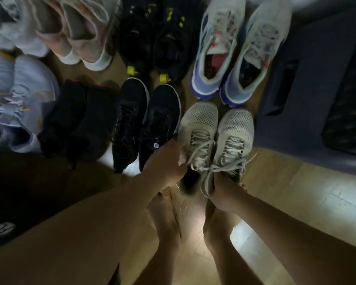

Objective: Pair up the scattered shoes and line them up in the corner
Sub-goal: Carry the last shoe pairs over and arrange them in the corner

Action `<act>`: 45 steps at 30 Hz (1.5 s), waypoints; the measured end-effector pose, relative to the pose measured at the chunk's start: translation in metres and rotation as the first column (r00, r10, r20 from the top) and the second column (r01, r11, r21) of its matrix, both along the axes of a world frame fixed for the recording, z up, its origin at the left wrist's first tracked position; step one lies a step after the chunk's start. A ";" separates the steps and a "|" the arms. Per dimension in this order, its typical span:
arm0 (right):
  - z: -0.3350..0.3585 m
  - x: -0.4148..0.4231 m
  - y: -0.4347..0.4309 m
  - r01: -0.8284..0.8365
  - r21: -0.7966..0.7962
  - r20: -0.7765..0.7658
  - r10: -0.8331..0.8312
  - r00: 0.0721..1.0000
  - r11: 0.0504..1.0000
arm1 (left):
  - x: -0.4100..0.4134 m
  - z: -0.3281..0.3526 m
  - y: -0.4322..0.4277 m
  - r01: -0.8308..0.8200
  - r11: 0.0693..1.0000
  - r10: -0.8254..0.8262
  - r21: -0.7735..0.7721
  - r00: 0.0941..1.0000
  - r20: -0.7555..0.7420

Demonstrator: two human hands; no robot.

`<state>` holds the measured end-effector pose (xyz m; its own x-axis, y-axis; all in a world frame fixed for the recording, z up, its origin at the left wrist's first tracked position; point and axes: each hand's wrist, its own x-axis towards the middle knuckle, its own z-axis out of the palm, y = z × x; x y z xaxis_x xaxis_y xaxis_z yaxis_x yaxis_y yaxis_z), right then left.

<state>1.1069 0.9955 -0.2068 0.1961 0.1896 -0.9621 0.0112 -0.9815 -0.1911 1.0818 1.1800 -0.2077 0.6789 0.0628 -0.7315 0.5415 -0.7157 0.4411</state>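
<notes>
Two beige mesh sneakers stand side by side on the wooden floor, toes pointing away from me. My left hand [165, 161] grips the collar of the left beige sneaker [197, 128]. My right hand [224, 192] grips the heel of the right beige sneaker [234, 130]. Beside them on the left stands a black pair with white soles [146, 120]. Behind are a white and blue pair [234, 48] and a black pair with yellow tabs [152, 44].
Further left lie a dark pair [76, 120], a pale lilac shoe [19, 95] and a pinkish-white pair [80, 33]. A dark grey furniture block [308, 79] borders the shoes on the right. My bare feet [167, 219] stand on the floor below the hands.
</notes>
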 end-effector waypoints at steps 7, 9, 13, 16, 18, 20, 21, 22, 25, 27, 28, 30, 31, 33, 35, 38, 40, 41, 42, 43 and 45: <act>0.013 0.002 0.027 -0.218 -0.114 0.055 0.225 0.973 0.969 | -0.015 0.026 0.083 -0.492 0.825 0.422 0.279 0.864 0.275; 0.016 0.008 0.040 -0.298 -0.128 -0.020 0.298 0.954 0.946 | -0.034 0.023 0.112 -0.522 0.779 0.492 0.346 0.852 0.178; 0.033 0.049 0.094 -0.099 -0.107 -0.076 0.091 0.993 0.989 | -0.058 0.009 0.135 -0.361 0.880 0.422 0.308 0.892 -0.163; 0.011 0.099 0.149 -0.163 0.185 0.518 0.044 0.854 0.969 | -0.057 -0.006 0.129 -0.321 0.901 0.391 0.291 0.891 -0.231; -0.008 0.121 0.183 -0.144 0.304 0.599 -0.072 0.797 0.942 | -0.055 -0.013 0.123 -0.264 0.884 0.354 0.387 0.917 -0.183; -0.025 0.129 0.202 -0.157 0.269 0.581 -0.030 0.814 0.950 | -0.056 -0.019 0.120 -0.266 0.867 0.345 0.421 0.930 -0.124; -0.031 0.128 0.206 -0.209 0.222 0.590 0.039 0.806 0.952 | -0.059 -0.021 0.120 -0.279 0.864 0.349 0.418 0.932 -0.099; -0.036 0.125 0.208 -0.285 0.196 0.602 0.114 0.790 0.939 | -0.063 -0.022 0.121 -0.296 0.864 0.358 0.406 0.930 -0.084; -0.034 0.112 0.204 -0.443 0.151 0.599 0.274 0.752 0.884 | -0.075 -0.020 0.119 -0.323 0.884 0.371 0.338 0.924 -0.088; -0.033 0.108 0.200 -0.499 0.139 0.582 0.337 0.740 0.855 | -0.080 -0.021 0.121 -0.318 0.899 0.365 0.301 0.924 -0.114; -0.031 0.109 0.201 -0.527 0.128 0.571 0.372 0.732 0.840 | -0.082 -0.023 0.124 -0.303 0.907 0.353 0.293 0.925 -0.138; -0.027 0.114 0.207 -0.565 0.087 0.546 0.435 0.716 0.820 | -0.081 -0.025 0.129 -0.227 0.928 0.282 0.295 0.946 -0.159; -0.024 0.118 0.212 -0.575 0.065 0.533 0.459 0.711 0.816 | -0.081 -0.025 0.131 -0.188 0.936 0.241 0.298 0.958 -0.155; -0.015 0.125 0.219 -0.600 0.006 0.524 0.509 0.683 0.800 | -0.080 -0.023 0.134 -0.148 0.953 0.176 0.264 0.981 -0.085; -0.005 0.128 0.223 -0.626 -0.043 0.525 0.551 0.649 0.779 | -0.076 -0.018 0.139 -0.151 0.975 0.161 0.161 0.986 -0.047; 0.006 0.130 0.225 -0.608 -0.065 0.688 0.477 0.547 0.791 | -0.069 -0.006 0.159 -0.317 0.949 0.316 -0.002 0.947 -0.053; 0.007 0.135 0.225 -0.656 -0.019 0.793 0.411 0.449 0.754 | -0.066 -0.001 0.176 -0.373 0.919 0.364 0.129 0.927 0.088; 0.005 0.140 0.224 -0.688 -0.004 0.801 0.414 0.432 0.726 | -0.065 -0.001 0.186 -0.364 0.889 0.310 0.278 0.925 0.218; 0.002 0.146 0.222 -0.713 -0.006 0.776 0.454 0.439 0.701 | -0.065 -0.002 0.196 -0.366 0.827 0.251 0.428 0.920 0.300; -0.002 0.151 0.220 -0.730 -0.019 0.727 0.511 0.459 0.683 | -0.064 -0.003 0.209 -0.405 0.743 0.253 0.533 0.907 0.336; -0.010 0.161 0.215 -0.756 -0.087 0.635 0.621 0.459 0.649 | -0.063 -0.009 0.241 -0.524 0.595 0.445 0.610 0.846 0.293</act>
<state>1.2683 1.2105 -0.2170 0.3953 0.6679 -0.6306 0.8363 -0.5457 -0.0537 1.0184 1.4210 -0.2165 0.4709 0.8292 -0.3012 0.8758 -0.4803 0.0471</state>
